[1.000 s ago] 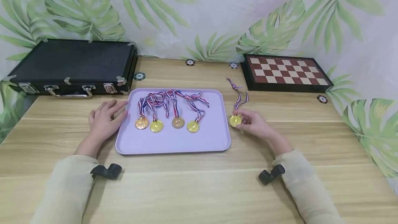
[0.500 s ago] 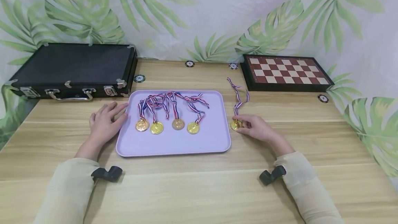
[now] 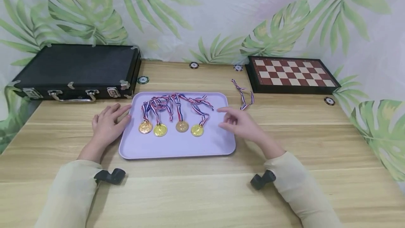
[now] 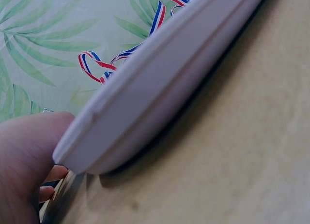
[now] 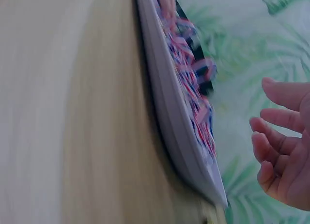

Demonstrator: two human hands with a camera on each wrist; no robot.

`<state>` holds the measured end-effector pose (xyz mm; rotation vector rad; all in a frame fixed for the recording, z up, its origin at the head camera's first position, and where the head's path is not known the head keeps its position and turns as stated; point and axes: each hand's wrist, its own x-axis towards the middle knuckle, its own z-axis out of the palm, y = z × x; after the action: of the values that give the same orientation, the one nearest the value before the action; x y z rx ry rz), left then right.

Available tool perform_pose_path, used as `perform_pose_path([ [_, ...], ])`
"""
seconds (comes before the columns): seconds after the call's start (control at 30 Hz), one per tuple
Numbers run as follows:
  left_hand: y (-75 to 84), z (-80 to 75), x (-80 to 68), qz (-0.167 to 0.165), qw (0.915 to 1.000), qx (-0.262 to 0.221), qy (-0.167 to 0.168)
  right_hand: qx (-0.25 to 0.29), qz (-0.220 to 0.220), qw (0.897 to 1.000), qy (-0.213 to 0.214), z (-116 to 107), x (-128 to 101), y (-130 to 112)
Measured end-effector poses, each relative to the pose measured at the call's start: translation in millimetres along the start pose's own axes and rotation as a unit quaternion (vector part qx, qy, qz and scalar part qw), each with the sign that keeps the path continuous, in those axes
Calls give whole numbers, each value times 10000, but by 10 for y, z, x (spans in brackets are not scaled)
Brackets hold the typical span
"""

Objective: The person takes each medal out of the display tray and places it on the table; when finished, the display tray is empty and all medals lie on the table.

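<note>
Several medals with red, white and blue striped ribbons lie in a row on a lilac tray (image 3: pixel 177 149). They include a copper-coloured medal (image 3: pixel 145 127) at the left and a gold medal (image 3: pixel 197 130) at the right end. My left hand (image 3: pixel 108 124) lies beside the tray's left edge, its thumb and forefinger at the rim. Over the right rim hovers my right hand (image 3: pixel 238 124), thumb and forefinger spread with nothing between them. Beyond it, a striped ribbon (image 3: pixel 243 97) lies on the table, and the hand hides the medal at its lower end.
A black case (image 3: pixel 76 69) with metal fittings stands at the back left. A chequered game board (image 3: pixel 292 75) lies at the back right. Several poker chips, such as a green one (image 3: pixel 143 80), are scattered along the wooden table (image 3: pixel 190 192). Behind hangs a leaf-patterned cloth (image 3: pixel 221 6).
My right hand first shifted the gold medal beside the tray slightly towards me. It has since let go and moved left over the tray's right rim. The left hand stays in place.
</note>
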<state>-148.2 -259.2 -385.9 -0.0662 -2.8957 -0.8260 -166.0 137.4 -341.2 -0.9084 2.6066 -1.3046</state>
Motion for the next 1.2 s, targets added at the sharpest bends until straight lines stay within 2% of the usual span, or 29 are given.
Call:
perform_pose_path([
  [0.07,1,3,0,-3,10000,2,-12,1,-156,9997,-191,139,66,-94],
  [0.2,6,-1,-4,-19,10000,8,-38,-714,-200,9961,-471,394,164,-182],
  [0.27,13,0,-3,-19,10000,5,-51,-1388,-120,9889,-524,489,193,-173],
  [0.37,14,8,2,-29,10000,13,-67,-2246,103,9727,-572,589,218,-124],
  [0.43,13,11,3,-33,10000,12,-76,-2564,166,9649,-544,629,224,-93],
  [0.47,11,13,3,-26,10000,8,-74,-2597,191,9641,-514,643,224,-79],
  [0.63,3,10,0,13,10000,-11,-1,-2374,177,9707,-332,674,217,-40],
  [0.77,-3,14,-2,18,10000,-16,-17,-2048,111,9778,-424,679,191,-48],
  [0.87,-10,15,-7,24,10000,-18,-7,-1699,-64,9838,-560,683,156,-68],
  [0.97,-13,12,-13,7,10000,-3,12,-1277,-367,9898,-512,650,108,-83],
  [1.07,-10,13,-10,4,10000,8,10,-788,-610,9947,-240,516,50,-119],
  [1.2,-7,12,3,27,10000,8,-11,-307,-688,9969,216,158,-47,-262],
])
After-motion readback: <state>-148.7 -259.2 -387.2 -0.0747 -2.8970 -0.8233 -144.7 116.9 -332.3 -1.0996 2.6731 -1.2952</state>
